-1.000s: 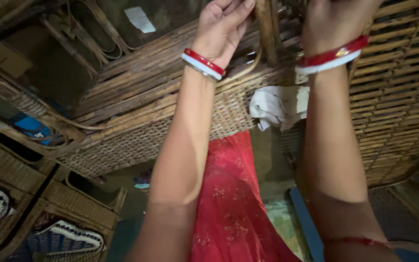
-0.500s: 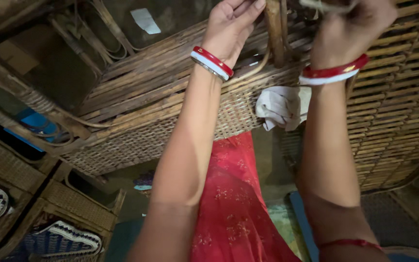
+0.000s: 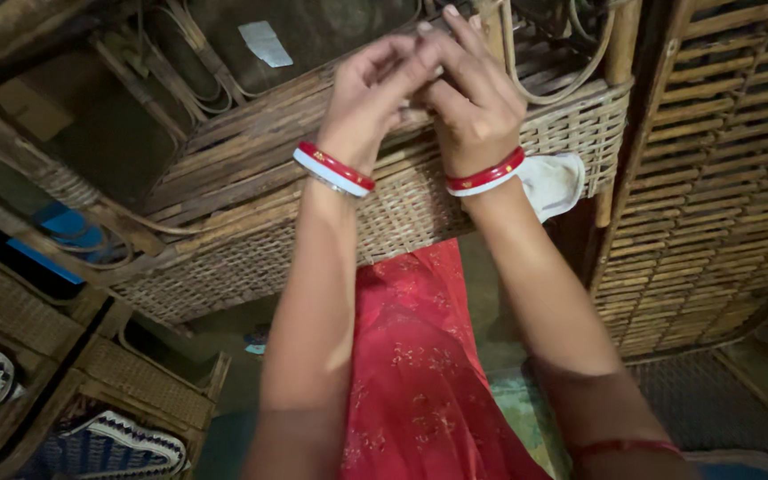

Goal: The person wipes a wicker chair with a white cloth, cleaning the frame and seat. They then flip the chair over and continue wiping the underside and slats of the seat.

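Both hands have drawn together over the woven cane frame (image 3: 313,169): left hand (image 3: 368,89) and right hand (image 3: 471,93) meet fingertip to fingertip, seemingly pinching something too small to make out. Steadier, closer work would suit; white cloth (image 3: 555,182) hangs beneath.

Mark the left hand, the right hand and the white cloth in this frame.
left hand (image 3: 368,84), head view, back of the hand.
right hand (image 3: 473,102), head view, back of the hand.
white cloth (image 3: 555,182), head view, its middle, beside the right wrist.
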